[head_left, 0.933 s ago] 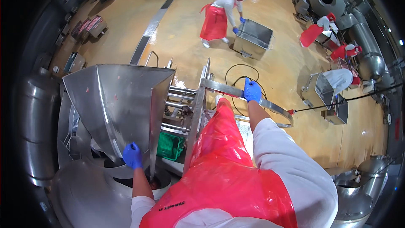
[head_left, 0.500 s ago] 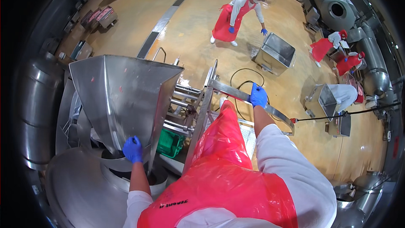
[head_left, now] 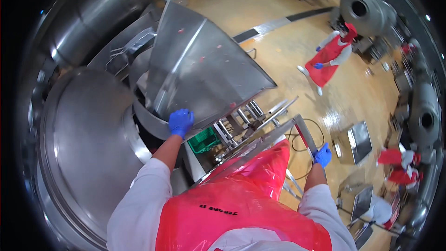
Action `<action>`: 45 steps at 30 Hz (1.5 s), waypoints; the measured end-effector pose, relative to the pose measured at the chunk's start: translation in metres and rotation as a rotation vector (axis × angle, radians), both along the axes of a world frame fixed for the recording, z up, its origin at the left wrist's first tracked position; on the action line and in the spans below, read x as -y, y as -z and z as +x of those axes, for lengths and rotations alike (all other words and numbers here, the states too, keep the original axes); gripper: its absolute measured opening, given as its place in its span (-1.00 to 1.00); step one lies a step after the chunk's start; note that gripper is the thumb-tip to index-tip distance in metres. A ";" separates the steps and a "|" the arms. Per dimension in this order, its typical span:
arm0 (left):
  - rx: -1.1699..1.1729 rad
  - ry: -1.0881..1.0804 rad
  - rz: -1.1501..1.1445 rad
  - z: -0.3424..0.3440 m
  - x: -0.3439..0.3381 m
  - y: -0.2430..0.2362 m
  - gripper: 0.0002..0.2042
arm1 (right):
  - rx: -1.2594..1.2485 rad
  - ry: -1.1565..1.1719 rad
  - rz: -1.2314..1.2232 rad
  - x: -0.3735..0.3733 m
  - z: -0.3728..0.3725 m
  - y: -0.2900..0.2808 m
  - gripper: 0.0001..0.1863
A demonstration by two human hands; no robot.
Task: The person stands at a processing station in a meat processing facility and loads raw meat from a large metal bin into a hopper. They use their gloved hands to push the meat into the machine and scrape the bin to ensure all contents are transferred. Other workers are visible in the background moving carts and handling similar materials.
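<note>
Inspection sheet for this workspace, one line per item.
Surface: tan floor, glossy patches.
Things: left hand on the lower edge of a steel hopper; right hand on a metal rail.
Clutter: small reddish scraps on the hopper; green crate nearby.
Hands: blue gloves; right closed on rail, left's grip unclear.
Cables: black cable looped on floor.
Surroundings: red-aproned co-worker, steel bin.
</note>
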State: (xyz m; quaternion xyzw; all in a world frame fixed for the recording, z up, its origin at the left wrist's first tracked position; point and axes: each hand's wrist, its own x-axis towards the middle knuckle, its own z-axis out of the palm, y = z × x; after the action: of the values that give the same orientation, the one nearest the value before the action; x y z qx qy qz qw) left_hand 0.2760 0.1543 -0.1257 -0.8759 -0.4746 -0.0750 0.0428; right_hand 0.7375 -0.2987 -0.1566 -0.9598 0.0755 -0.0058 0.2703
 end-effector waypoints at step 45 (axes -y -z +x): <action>-0.011 -0.042 -0.037 -0.015 -0.020 -0.011 -0.69 | 0.072 -0.018 0.047 -0.022 -0.007 0.007 -0.30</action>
State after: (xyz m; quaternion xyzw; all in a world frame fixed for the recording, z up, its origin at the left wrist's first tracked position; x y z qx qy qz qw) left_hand 0.2609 0.1741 -0.1151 -0.8669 -0.4938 -0.0604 0.0308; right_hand 0.7302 -0.2771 -0.1638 -0.9529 0.0574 -0.0359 0.2956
